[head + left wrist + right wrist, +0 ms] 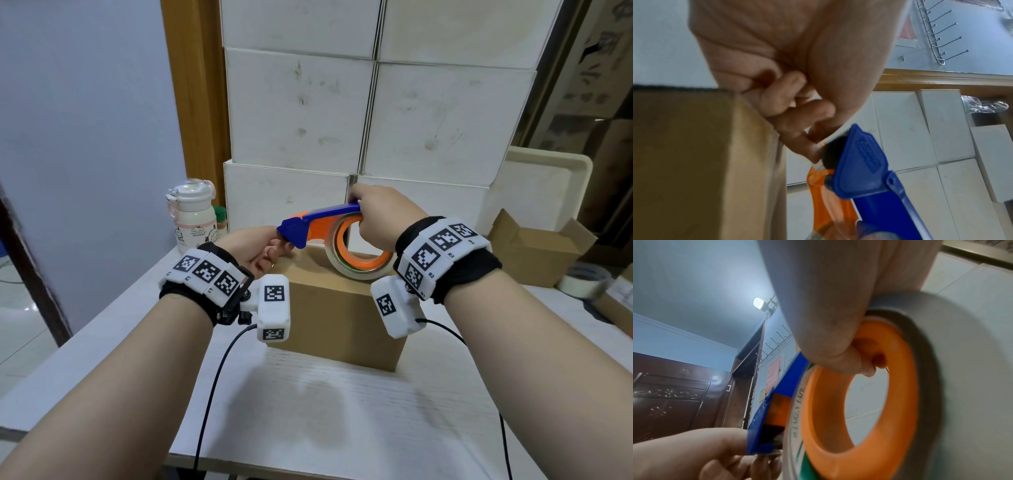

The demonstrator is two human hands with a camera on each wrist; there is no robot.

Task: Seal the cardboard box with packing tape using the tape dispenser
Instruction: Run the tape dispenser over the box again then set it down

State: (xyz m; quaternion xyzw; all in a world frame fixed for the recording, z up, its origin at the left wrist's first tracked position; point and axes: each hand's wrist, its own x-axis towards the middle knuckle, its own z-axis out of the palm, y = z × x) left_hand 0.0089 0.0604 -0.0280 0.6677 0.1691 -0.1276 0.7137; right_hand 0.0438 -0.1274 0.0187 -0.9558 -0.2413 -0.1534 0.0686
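A brown cardboard box (329, 315) stands on the white table (308, 411). Above its top I hold a blue and orange tape dispenser (322, 219) carrying a roll of tape (359, 265). My right hand (359, 212) grips the dispenser, fingers hooked through the orange core (900, 418). My left hand (279, 248) is at the blue cutter head (861, 162), where thumb and forefinger (797, 139) pinch the clear tape end just under the serrated blade. The box (694, 162) sits right beside that hand. The box's top seam is hidden behind the hands and roll.
Stacked white cartons (342, 120) form a wall behind the box. A pale drink bottle (193, 212) stands at the back left. At the right are an open cardboard box (541, 250), a spare tape roll (582, 281) and a white tray (548, 178). Wrist cables (212, 394) hang over the near table edge.
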